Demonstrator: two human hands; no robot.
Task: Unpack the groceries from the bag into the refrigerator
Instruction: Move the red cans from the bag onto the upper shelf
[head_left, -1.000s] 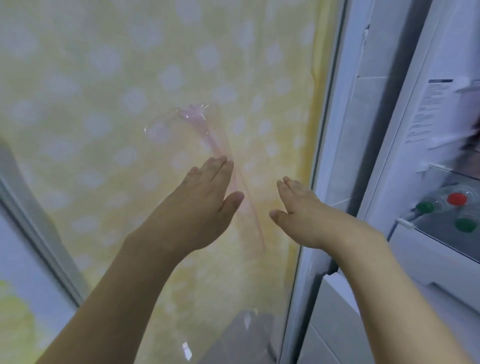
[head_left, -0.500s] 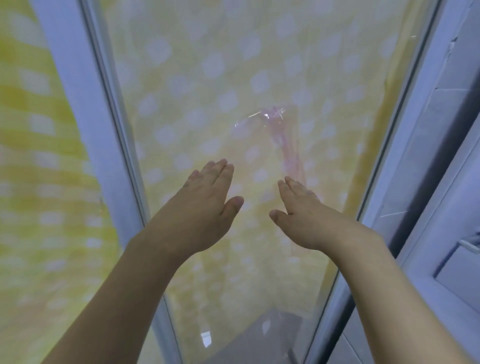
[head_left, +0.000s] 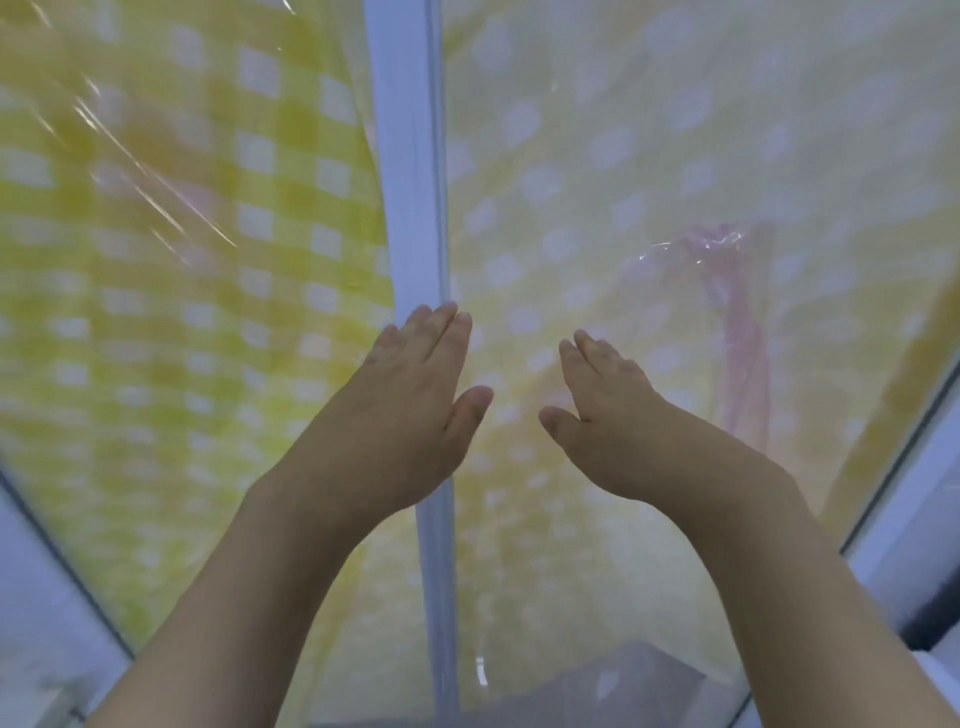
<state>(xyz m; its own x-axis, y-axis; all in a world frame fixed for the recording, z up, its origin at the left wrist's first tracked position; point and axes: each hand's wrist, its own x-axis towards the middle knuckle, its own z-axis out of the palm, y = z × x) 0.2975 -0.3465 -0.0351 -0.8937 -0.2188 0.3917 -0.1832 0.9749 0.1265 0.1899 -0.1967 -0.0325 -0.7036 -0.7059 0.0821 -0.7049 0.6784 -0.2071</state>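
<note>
My left hand (head_left: 410, 421) and my right hand (head_left: 608, 415) are stretched out side by side, palms down, fingers straight, holding nothing. They hover in front of a glossy pale panel (head_left: 597, 156) that shows a faint yellow dotted pattern. A pink translucent plastic bag (head_left: 737, 322) shows dimly in that panel to the right of my right hand, apparently as a reflection. My left fingertips overlap a white vertical frame strip (head_left: 410, 156). No groceries are visible.
Left of the strip lies a yellow and white checked cloth (head_left: 182, 312) under shiny clear plastic. A white frame edge (head_left: 914, 525) runs along the lower right. A grey surface (head_left: 597, 691) shows at the bottom.
The view has swung left: the open refrigerator door with its capped bottles has left the frame, and the white strip has moved to the middle. Both hands keep the same flat pose.
</note>
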